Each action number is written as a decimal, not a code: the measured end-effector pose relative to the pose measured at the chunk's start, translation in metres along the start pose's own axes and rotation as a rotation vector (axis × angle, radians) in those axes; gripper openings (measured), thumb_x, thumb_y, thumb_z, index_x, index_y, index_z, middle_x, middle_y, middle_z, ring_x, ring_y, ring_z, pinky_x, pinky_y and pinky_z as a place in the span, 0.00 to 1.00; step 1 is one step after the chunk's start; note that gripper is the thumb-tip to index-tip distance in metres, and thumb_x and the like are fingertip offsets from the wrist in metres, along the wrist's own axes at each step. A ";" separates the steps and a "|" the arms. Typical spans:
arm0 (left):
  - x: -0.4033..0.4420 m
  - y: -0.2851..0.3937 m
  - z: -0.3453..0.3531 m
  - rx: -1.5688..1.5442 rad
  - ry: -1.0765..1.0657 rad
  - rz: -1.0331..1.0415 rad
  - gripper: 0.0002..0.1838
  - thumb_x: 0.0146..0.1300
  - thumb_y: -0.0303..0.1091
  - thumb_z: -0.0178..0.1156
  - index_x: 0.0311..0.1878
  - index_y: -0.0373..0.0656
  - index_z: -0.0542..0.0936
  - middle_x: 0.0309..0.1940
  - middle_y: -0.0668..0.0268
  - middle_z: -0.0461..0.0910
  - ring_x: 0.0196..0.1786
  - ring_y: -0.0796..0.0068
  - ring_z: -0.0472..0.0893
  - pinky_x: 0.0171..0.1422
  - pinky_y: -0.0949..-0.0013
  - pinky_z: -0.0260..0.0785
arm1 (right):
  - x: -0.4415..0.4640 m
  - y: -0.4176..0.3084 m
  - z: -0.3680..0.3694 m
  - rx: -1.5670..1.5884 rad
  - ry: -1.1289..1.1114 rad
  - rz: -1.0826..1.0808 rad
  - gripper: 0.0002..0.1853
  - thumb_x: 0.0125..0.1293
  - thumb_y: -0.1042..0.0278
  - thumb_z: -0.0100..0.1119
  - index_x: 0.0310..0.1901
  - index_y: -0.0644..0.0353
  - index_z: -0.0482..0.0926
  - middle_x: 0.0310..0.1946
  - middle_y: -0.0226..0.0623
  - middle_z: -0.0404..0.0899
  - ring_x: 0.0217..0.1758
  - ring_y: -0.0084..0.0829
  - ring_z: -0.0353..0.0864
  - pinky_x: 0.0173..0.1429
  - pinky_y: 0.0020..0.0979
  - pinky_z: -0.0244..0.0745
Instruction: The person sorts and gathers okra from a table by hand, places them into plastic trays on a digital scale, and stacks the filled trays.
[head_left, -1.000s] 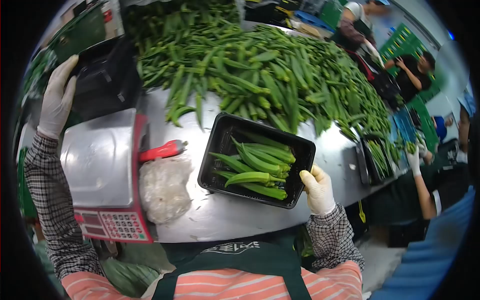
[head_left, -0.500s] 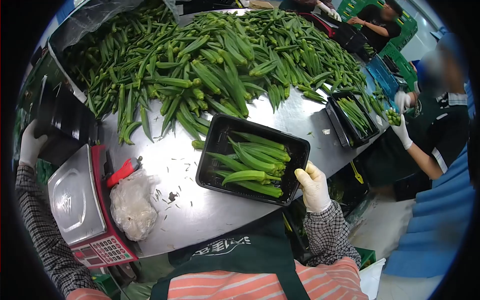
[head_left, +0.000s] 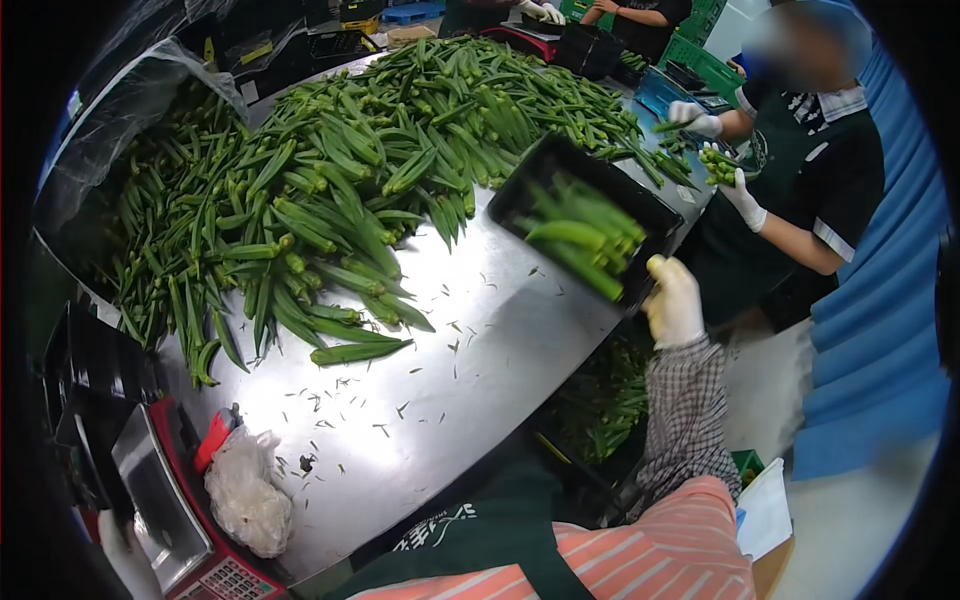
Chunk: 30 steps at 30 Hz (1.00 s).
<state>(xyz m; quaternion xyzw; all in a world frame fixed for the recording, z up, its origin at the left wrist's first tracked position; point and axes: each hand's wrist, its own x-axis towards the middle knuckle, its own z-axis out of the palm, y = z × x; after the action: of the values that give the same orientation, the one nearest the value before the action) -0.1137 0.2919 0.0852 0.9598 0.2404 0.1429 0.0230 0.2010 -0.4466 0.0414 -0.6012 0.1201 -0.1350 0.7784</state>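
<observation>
Gripped at its near right edge by my gloved right hand (head_left: 674,303), a black tray (head_left: 520,190) tilts above the table's right side. Several okra pods (head_left: 590,235) lie in it, blurred by motion. My gloved left hand (head_left: 125,555) is at the lower left edge of the view, beside the red and silver scale (head_left: 160,500) and a black tray (head_left: 92,460); its fingers are too hidden to read. A large pile of okra (head_left: 400,150) covers the far part of the metal table (head_left: 470,370).
A clear plastic bag (head_left: 250,495) and a red-handled tool (head_left: 213,440) lie beside the scale. Black trays (head_left: 100,355) are stacked at the left. A co-worker (head_left: 810,180) at the right holds okra in gloved hands. A crate with okra (head_left: 610,400) stands below the table edge.
My right hand has carried the tray of okra up and to the right. My left hand has moved down from the stacked black trays. The view has turned right.
</observation>
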 end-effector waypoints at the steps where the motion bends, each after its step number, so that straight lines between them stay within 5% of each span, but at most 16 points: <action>1: -0.005 -0.014 0.016 0.104 -0.024 0.044 0.20 0.61 0.21 0.52 0.57 0.31 0.69 0.54 0.50 0.73 0.58 0.58 0.72 0.64 0.64 0.60 | 0.012 -0.015 -0.003 -0.038 0.054 -0.025 0.05 0.64 0.71 0.51 0.30 0.60 0.72 0.29 0.29 0.74 0.31 0.24 0.77 0.36 0.33 0.79; 3: -0.017 0.016 0.021 0.230 -0.215 0.016 0.24 0.52 0.20 0.58 0.55 0.32 0.70 0.55 0.50 0.71 0.61 0.52 0.68 0.66 0.60 0.58 | 0.037 -0.035 -0.013 -0.090 0.103 -0.088 0.06 0.64 0.69 0.51 0.31 0.61 0.73 0.28 0.31 0.71 0.32 0.26 0.76 0.36 0.35 0.79; 5: -0.032 0.034 0.027 0.179 -0.069 0.061 0.30 0.47 0.20 0.61 0.58 0.33 0.67 0.56 0.50 0.69 0.62 0.50 0.65 0.65 0.57 0.57 | 0.080 -0.034 -0.048 -0.372 0.115 -0.181 0.07 0.62 0.66 0.52 0.34 0.62 0.73 0.28 0.35 0.71 0.33 0.29 0.76 0.36 0.36 0.78; 7: -0.030 0.092 -0.001 0.108 -0.062 0.037 0.34 0.43 0.19 0.62 0.58 0.36 0.67 0.58 0.52 0.68 0.63 0.52 0.65 0.66 0.58 0.56 | 0.108 -0.037 -0.063 -0.478 0.141 0.059 0.12 0.60 0.60 0.54 0.38 0.60 0.72 0.31 0.34 0.72 0.40 0.33 0.77 0.40 0.40 0.75; 13: -0.033 0.224 -0.019 -0.156 0.044 0.311 0.25 0.43 0.21 0.62 0.49 0.36 0.73 0.52 0.54 0.72 0.57 0.52 0.70 0.63 0.55 0.61 | 0.137 -0.036 -0.077 -0.900 0.191 0.168 0.17 0.57 0.55 0.60 0.35 0.64 0.74 0.26 0.38 0.74 0.21 0.31 0.75 0.25 0.34 0.73; 15: -0.033 0.257 -0.014 -0.224 -0.031 0.443 0.24 0.41 0.24 0.64 0.47 0.36 0.74 0.48 0.55 0.74 0.54 0.50 0.72 0.64 0.50 0.60 | 0.123 -0.041 -0.069 -1.137 0.307 -0.036 0.19 0.59 0.54 0.61 0.38 0.64 0.75 0.30 0.37 0.74 0.25 0.28 0.76 0.29 0.30 0.73; 17: -0.036 0.282 0.000 -0.296 -0.071 0.575 0.24 0.41 0.26 0.66 0.46 0.38 0.75 0.46 0.56 0.76 0.52 0.51 0.74 0.60 0.52 0.63 | 0.116 -0.037 -0.068 -1.520 0.460 -1.087 0.16 0.61 0.59 0.60 0.41 0.64 0.75 0.36 0.35 0.74 0.31 0.24 0.75 0.36 0.27 0.72; 18: -0.035 0.293 0.012 -0.487 -0.145 0.622 0.21 0.43 0.26 0.67 0.45 0.39 0.76 0.43 0.58 0.77 0.48 0.54 0.76 0.56 0.53 0.65 | 0.077 -0.050 -0.022 -1.360 0.334 -0.764 0.13 0.62 0.66 0.58 0.44 0.64 0.75 0.39 0.36 0.73 0.36 0.25 0.74 0.43 0.26 0.71; 19: -0.040 0.305 0.026 -0.586 -0.183 0.638 0.19 0.45 0.27 0.67 0.44 0.39 0.77 0.42 0.59 0.78 0.46 0.55 0.77 0.54 0.55 0.67 | 0.070 -0.035 0.000 -1.034 0.134 -0.818 0.10 0.61 0.70 0.58 0.43 0.64 0.75 0.37 0.37 0.74 0.36 0.28 0.73 0.43 0.28 0.71; 21: -0.047 0.334 0.051 -0.790 -0.293 0.694 0.15 0.49 0.29 0.67 0.41 0.40 0.78 0.41 0.59 0.80 0.44 0.58 0.79 0.49 0.61 0.70 | 0.029 -0.011 0.064 -1.066 -0.285 -0.957 0.09 0.56 0.73 0.61 0.40 0.61 0.78 0.35 0.38 0.75 0.35 0.33 0.76 0.42 0.28 0.72; 23: -0.061 0.359 0.084 -0.990 -0.375 0.660 0.13 0.52 0.30 0.66 0.41 0.39 0.78 0.40 0.60 0.80 0.42 0.60 0.80 0.47 0.64 0.72 | 0.007 0.048 0.107 -0.918 -0.611 -0.754 0.08 0.56 0.74 0.60 0.38 0.63 0.79 0.32 0.39 0.77 0.33 0.32 0.77 0.40 0.29 0.73; 27: -0.076 0.377 0.095 -1.128 -0.598 0.552 0.13 0.54 0.28 0.65 0.43 0.38 0.79 0.43 0.59 0.80 0.47 0.63 0.80 0.52 0.66 0.72 | -0.037 0.087 0.199 -0.930 -0.924 -0.616 0.10 0.60 0.68 0.56 0.41 0.62 0.79 0.37 0.41 0.77 0.38 0.37 0.79 0.42 0.31 0.74; 30: -0.083 0.376 0.102 -1.182 -0.754 0.376 0.12 0.58 0.28 0.62 0.45 0.37 0.79 0.44 0.60 0.80 0.47 0.69 0.79 0.53 0.68 0.71 | -0.048 0.108 0.253 -0.976 -1.014 -0.822 0.15 0.61 0.65 0.54 0.46 0.62 0.76 0.40 0.41 0.77 0.47 0.42 0.76 0.50 0.36 0.73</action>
<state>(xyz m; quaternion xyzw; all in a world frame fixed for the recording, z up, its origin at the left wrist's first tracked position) 0.0167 -0.0763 0.0080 0.7960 -0.0704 -0.0900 0.5944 0.2514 -0.1746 0.0010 -0.8567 -0.4321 -0.0538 0.2767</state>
